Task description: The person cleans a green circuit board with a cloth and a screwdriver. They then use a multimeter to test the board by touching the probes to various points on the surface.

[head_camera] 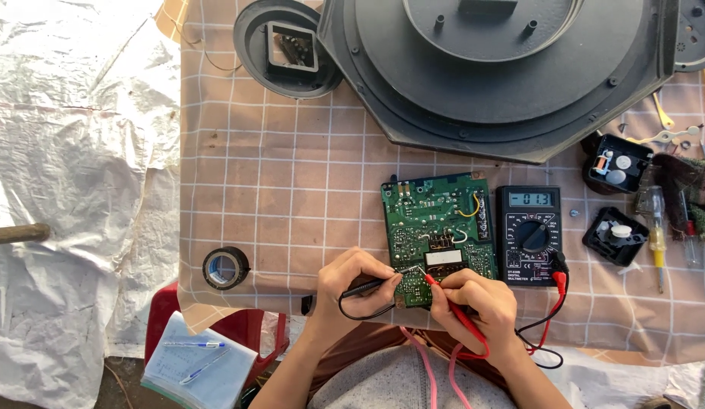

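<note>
A green circuit board [432, 220] lies on the checked tablecloth [292, 174] in front of me. My left hand [352, 282] grips a black test probe [367, 286] whose tip touches the board's near edge. My right hand [473, 303] holds a red test probe [451, 303], its tip also on the board close to the black one. Red and black leads run to a black digital multimeter [529, 235] lying just right of the board, its display lit.
A large dark octagonal appliance base [504, 68] fills the table's far side, with a round black part [288, 49] to its left. A black tape roll [226, 267] sits near the left edge. Small black parts [617, 163], a yellow-handled screwdriver [658, 235] and screws lie right. A notebook with pens [197, 363] rests on a red stool.
</note>
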